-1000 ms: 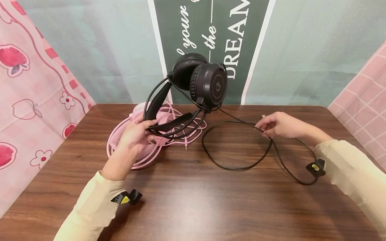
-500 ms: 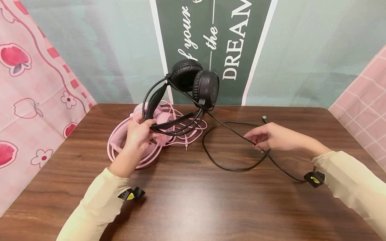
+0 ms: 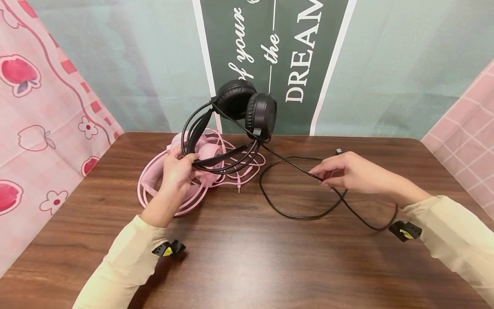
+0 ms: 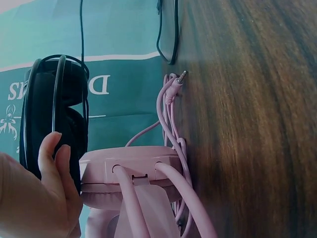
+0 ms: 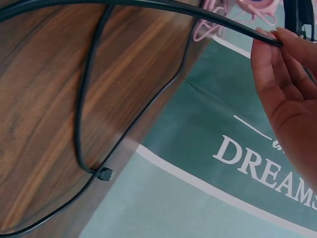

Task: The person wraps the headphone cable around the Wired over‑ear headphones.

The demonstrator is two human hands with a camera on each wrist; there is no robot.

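My left hand [image 3: 178, 174] grips the headband of a pair of black headphones [image 3: 263, 113], held up with both ear cups pointing away toward the back. From an ear cup a black cable [image 3: 287, 160] runs right to my right hand [image 3: 349, 172], which pinches it between thumb and fingertips above the table. In the right wrist view the pinch on the cable [image 5: 218, 19] shows closely. Beneath and behind the left hand lies a pink headset [image 3: 152, 174]; its ear cup [image 4: 131, 168] sits just beside the black headband in the left wrist view.
The black cable loops over the brown wooden table [image 3: 247, 257], its USB plug [image 3: 339, 151] near the back edge. A pink cable with a jack plug [image 3: 238, 185] lies coiled beside the pink headset. Behind hangs a green lettered cloth [image 3: 266, 51].
The black headphones have come down a little and turned, ear cups lower and slightly left. My right hand has slid left with the cable, leaving the USB plug more exposed.
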